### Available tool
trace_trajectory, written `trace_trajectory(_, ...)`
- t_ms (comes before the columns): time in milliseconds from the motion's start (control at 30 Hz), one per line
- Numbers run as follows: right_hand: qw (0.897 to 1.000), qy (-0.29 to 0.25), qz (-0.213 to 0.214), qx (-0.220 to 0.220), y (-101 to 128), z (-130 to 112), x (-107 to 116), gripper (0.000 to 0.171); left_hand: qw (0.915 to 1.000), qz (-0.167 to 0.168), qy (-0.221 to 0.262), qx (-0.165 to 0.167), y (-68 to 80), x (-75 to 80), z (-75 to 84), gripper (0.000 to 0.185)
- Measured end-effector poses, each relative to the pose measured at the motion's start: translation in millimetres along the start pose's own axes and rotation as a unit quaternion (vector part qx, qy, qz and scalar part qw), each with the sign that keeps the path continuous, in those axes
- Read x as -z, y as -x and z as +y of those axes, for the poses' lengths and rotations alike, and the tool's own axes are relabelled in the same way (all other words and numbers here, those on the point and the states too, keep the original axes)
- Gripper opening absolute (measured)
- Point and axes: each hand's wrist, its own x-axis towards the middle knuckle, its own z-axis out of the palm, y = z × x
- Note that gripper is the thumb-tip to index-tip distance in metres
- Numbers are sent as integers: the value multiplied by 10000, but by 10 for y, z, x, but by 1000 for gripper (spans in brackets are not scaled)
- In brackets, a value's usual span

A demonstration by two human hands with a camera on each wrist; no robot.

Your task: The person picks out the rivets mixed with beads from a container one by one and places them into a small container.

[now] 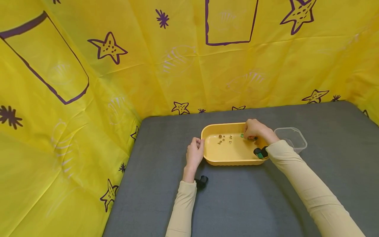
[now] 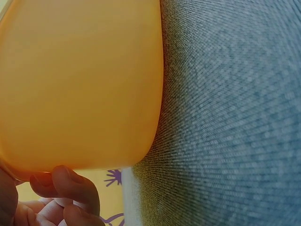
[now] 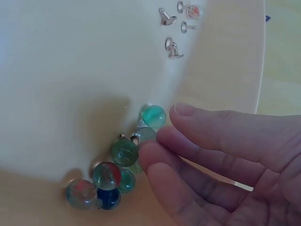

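Observation:
A yellow plastic tub (image 1: 234,163) lies across the table. At its left end my left hand (image 1: 195,152) grips the rim, its curled fingers (image 2: 75,186) against the outer wall in the left wrist view. My right hand (image 1: 257,129) reaches into the tub's right part, thumb and fingers apart. In the right wrist view its fingertips are right at a cluster of glass marbles: a green marble (image 3: 124,151), a teal marble (image 3: 154,116), a blue marble (image 3: 108,199) and a red-streaked marble (image 3: 107,175) among them. Several small round-headed metal pins (image 3: 174,48) lie farther off, beside a clear reddish marble (image 3: 194,12).
A clear plastic container (image 1: 296,140) stands right of the tub, partly behind the right forearm. Grey cloth (image 1: 237,200) covers the table. Yellow printed fabric (image 1: 142,72) hangs behind and to the left. Each wrist carries a black camera strap (image 1: 202,182).

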Motion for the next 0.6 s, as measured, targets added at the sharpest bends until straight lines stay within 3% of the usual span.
trace_trajectory(367, 10000, -16, -16, -73, -23, 19, -26, 13, 9998, 121, -22, -163, 7, 1, 5, 22)
trace_trajectory(600, 9998, -26, -87, -150, -35, 16, -23, 8, 9999, 68, -8, -96, -5, -11, -10, 23)
